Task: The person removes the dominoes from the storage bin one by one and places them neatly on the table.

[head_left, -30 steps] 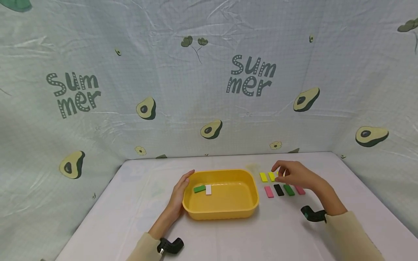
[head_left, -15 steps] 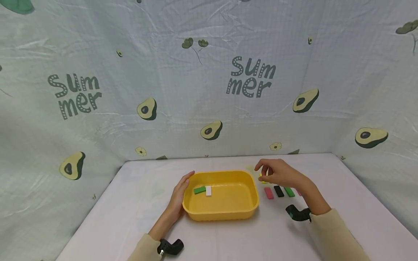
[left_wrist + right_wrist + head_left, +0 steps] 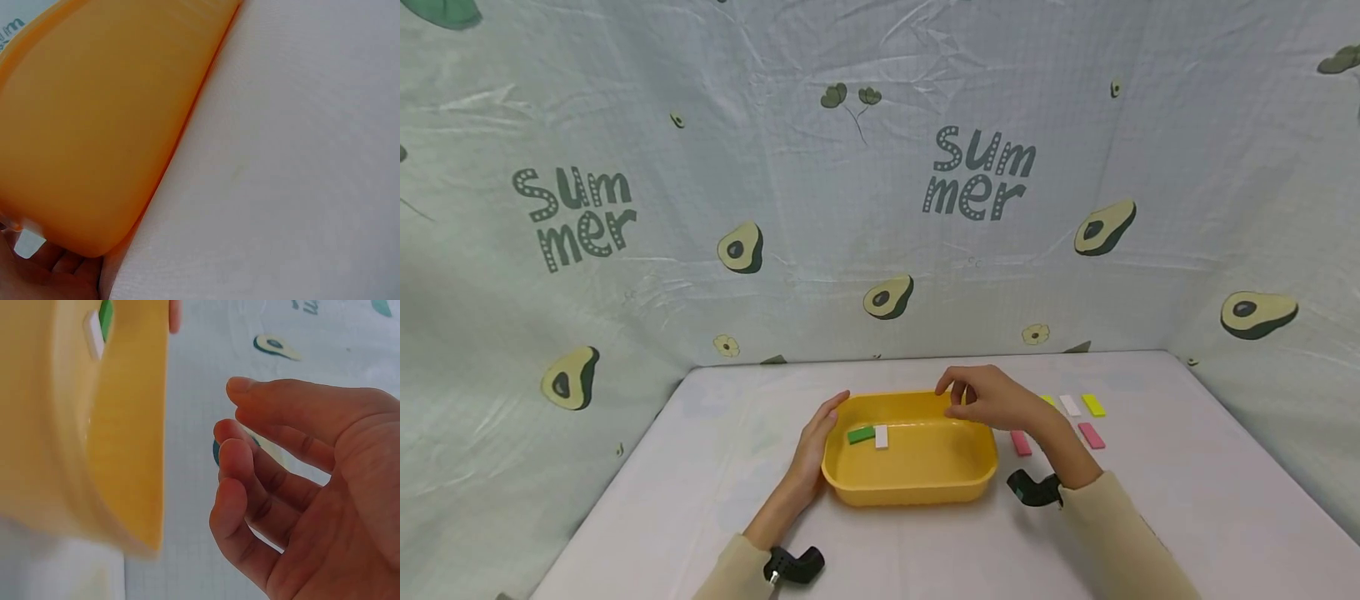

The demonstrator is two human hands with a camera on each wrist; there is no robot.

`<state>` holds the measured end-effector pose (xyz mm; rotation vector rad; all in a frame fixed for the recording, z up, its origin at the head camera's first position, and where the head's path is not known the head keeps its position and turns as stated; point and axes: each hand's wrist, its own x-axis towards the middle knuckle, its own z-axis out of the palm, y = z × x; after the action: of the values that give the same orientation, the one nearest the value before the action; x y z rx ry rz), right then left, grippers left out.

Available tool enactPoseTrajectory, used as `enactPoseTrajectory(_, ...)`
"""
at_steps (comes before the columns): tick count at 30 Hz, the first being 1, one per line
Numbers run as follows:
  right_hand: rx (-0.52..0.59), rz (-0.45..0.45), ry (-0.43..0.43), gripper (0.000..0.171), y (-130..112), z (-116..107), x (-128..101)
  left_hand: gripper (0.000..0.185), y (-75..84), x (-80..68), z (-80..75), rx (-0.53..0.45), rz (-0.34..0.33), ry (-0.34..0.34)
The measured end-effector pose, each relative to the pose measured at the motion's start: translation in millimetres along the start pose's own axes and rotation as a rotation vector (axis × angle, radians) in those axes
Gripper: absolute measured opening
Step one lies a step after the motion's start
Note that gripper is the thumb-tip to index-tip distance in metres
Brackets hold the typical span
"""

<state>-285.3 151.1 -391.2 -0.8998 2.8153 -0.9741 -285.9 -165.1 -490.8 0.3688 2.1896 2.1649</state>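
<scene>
A yellow plastic tray (image 3: 910, 496) sits on the table in the head view. My left hand (image 3: 808, 450) holds its left side, fingers along the outer wall and around the back corner; in the left wrist view that hand (image 3: 50, 275) shows only partly, below the orange-looking wall. Inside the tray lie a green block (image 3: 861, 435) and a white block (image 3: 882, 437). My right hand (image 3: 992, 398) hovers over the tray's back right corner. In the right wrist view its fingers (image 3: 234, 459) are loosely bent, with nothing seen between thumb and fingers.
Right of the tray lie small flat blocks: a pink block (image 3: 1021, 443), another pink block (image 3: 1092, 435), a white block (image 3: 1070, 406) and a yellow block (image 3: 1093, 406). My right forearm covers part of that group. A printed curtain (image 3: 820, 192) hangs behind the table.
My right hand has moved left from above the blocks to the tray's back right corner, uncovering a white and a yellow block. My left hand and the tray have stayed put.
</scene>
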Motion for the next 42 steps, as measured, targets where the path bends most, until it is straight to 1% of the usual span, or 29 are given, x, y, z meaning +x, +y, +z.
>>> enactPoseTrajectory(4, -0.001, -0.015, 0.001, 0.025, -9, 11, 11, 0.049, -0.2, 1.4, 0.5, 0.002, -0.001, 0.002)
enactPoseTrajectory(7, 0.014, -0.012, 0.012, 0.029, -15, 20, 18, 0.048, -0.3, 2.3, 1.5, -0.004, -0.006, 0.002)
enactPoseTrajectory(11, 0.026, 0.006, 0.031, 0.032, -23, 32, 27, 0.049, 0.0, 3.2, 2.4, -0.01, -0.009, -0.001)
enactPoseTrajectory(15, 0.015, 0.028, 0.03, 0.031, -28, 45, 35, 0.049, 0.6, 3.9, 2.4, -0.006, -0.014, -0.002)
enactPoseTrajectory(19, -0.004, 0.045, 0.0, 0.033, -31, 58, 42, 0.05, 1.0, 3.8, 1.9, 0.004, -0.017, 0.001)
enactPoseTrajectory(26, -0.118, 0.056, -0.1, 0.041, -30, 82, 46, 0.051, 0.6, 1.9, 0.7, 0.0, -0.017, -0.008)
enactPoseTrajectory(29, -0.126, 0.052, -0.12, 0.039, -31, 87, 48, 0.051, 0.4, 1.4, -0.1, -0.003, -0.014, -0.01)
enactPoseTrajectory(34, -0.109, 0.045, -0.136, 0.036, -31, 91, 49, 0.05, 0.7, 0.9, -0.7, 0.009, -0.012, -0.005)
enactPoseTrajectory(38, -0.141, 0.019, -0.158, 0.029, -30, 92, 50, 0.049, 0.9, 0.7, -0.6, 0.006, -0.01, -0.003)
enactPoseTrajectory(42, -0.154, 0.029, -0.159, 0.021, -30, 93, 50, 0.049, 0.7, 0.7, -0.6, -0.001, -0.01, -0.001)
